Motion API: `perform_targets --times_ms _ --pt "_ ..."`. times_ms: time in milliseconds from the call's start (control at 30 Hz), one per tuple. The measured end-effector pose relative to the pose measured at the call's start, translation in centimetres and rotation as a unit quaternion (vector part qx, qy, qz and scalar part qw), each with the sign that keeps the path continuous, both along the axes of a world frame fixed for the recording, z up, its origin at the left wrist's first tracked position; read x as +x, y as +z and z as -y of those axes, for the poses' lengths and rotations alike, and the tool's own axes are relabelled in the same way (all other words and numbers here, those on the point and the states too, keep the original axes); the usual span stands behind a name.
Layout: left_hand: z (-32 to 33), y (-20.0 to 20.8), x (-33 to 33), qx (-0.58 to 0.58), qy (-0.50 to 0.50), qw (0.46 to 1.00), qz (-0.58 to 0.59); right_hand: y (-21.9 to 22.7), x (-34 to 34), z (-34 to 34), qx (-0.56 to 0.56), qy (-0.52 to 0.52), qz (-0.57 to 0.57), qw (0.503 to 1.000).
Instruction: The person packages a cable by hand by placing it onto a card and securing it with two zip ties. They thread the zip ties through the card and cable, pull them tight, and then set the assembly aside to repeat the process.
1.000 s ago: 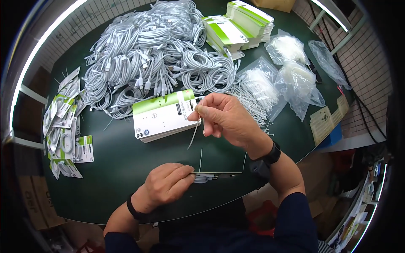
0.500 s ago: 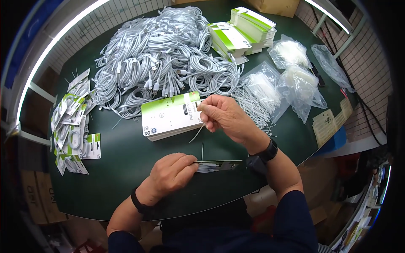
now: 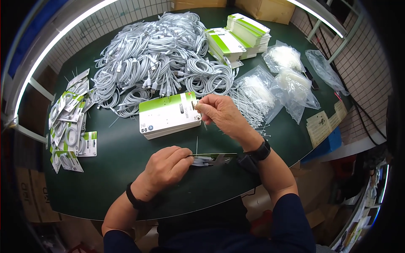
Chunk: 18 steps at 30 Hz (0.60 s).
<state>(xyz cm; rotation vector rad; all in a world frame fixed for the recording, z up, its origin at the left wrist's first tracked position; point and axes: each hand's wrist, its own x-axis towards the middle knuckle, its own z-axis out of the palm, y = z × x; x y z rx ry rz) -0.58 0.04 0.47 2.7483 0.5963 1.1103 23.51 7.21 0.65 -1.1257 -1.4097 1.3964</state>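
A card (image 3: 225, 154), seen edge-on with grey cable (image 3: 201, 161) against it, is gripped over the table (image 3: 114, 168) by the left hand's (image 3: 168, 165) closed fingers; the right hand (image 3: 223, 114) pinches a thin pale strip (image 3: 205, 125). White ties (image 3: 248, 105) spill from a clear bag (image 3: 276, 109), beside two pale-filled bags (image 3: 296, 88). A card stack (image 3: 166, 114) stands between the hands and heaped cables (image 3: 147, 50).

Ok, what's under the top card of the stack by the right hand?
Under the top card, more cards: only their pale stacked edges show. Their faces are covered.
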Motion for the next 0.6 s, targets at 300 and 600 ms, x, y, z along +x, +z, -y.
perform_targets --times_ms 300,600 --pt "-0.5 -0.3 0.1 0.007 -0.011 1.000 0.015 0.6 0.5 1.2 -0.013 -0.025 -0.050 0.998" --pt "-1.0 -1.2 0.8 0.014 -0.007 1.000 0.027 -1.4 0.1 2.1 -0.047 -0.047 -0.072 0.995"
